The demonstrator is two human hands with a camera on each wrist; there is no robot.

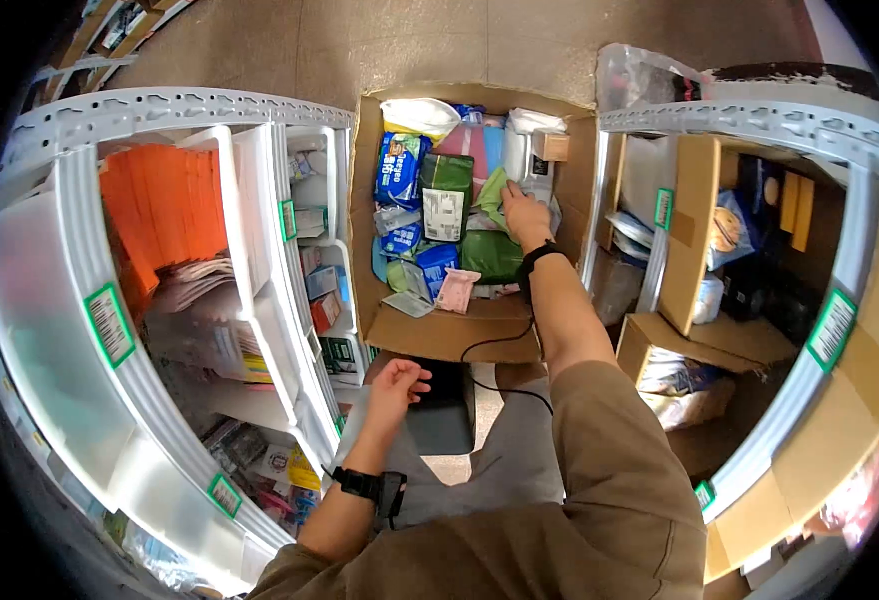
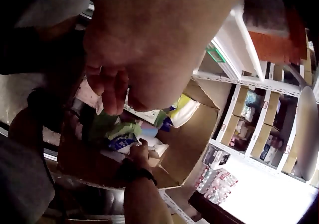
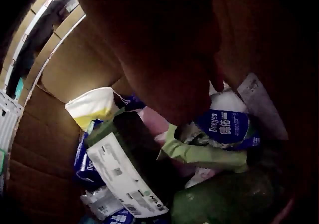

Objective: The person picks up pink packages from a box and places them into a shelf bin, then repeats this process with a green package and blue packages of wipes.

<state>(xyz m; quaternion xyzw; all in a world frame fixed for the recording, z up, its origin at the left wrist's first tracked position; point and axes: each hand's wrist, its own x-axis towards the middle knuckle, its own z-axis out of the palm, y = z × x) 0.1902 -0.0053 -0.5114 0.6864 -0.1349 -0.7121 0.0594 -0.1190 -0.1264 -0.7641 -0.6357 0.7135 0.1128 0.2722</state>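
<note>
A cardboard box full of packets stands in front of me. My right hand reaches into its right side, fingertips at a light green packet. In the right wrist view a blue and white packet lies beside that hand, behind the light green packet; I cannot tell whether the fingers pinch either one. A dark green pack with a white label and another green pack lie nearby. My left hand hangs loosely curled outside the box's near edge, holding nothing.
White shelf bins with orange envelopes rise on the left. Shelving with cardboard bins stands on the right. A black cable runs across the box's near flap. A small cardboard carton sits inside the box at right.
</note>
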